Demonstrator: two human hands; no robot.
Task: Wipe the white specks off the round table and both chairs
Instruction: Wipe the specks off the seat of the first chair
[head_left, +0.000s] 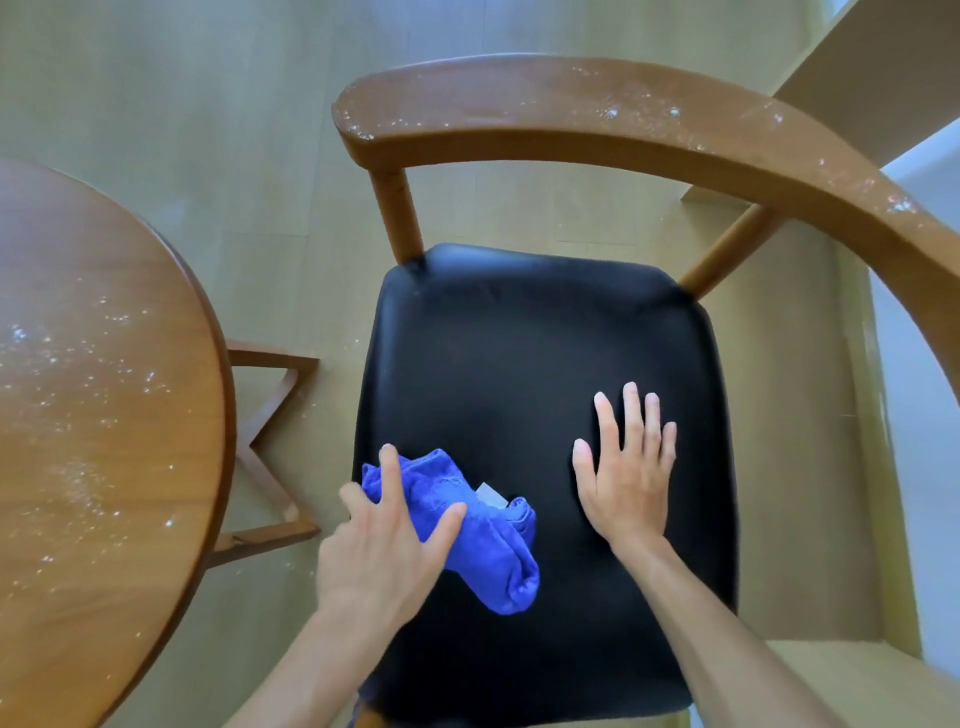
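The left hand (387, 545) reaches in from the lower edge and lies on a crumpled blue cloth (483, 535) at the front left part of the chair's black seat (519, 353). Its fingers are spread and nearly straight over the cloth, pressing it down rather than curling round it. The right hand (626, 467) lies flat on the seat to the right of the cloth, palm down, fingers straight and a little apart, holding nothing.

A small pale tag (491, 493) sticks out of the cloth's folds; any writing on it is too small to read.

The chair (571, 109) has a curved wooden backrest arching over the far side of the seat and round its right side, carried on two wooden posts. White specks (610, 111) dot the top of that backrest. To the left of the seat stands the round wooden table (104, 415), its top scattered with white specks too. The black seat looks dark and mostly speck-free.
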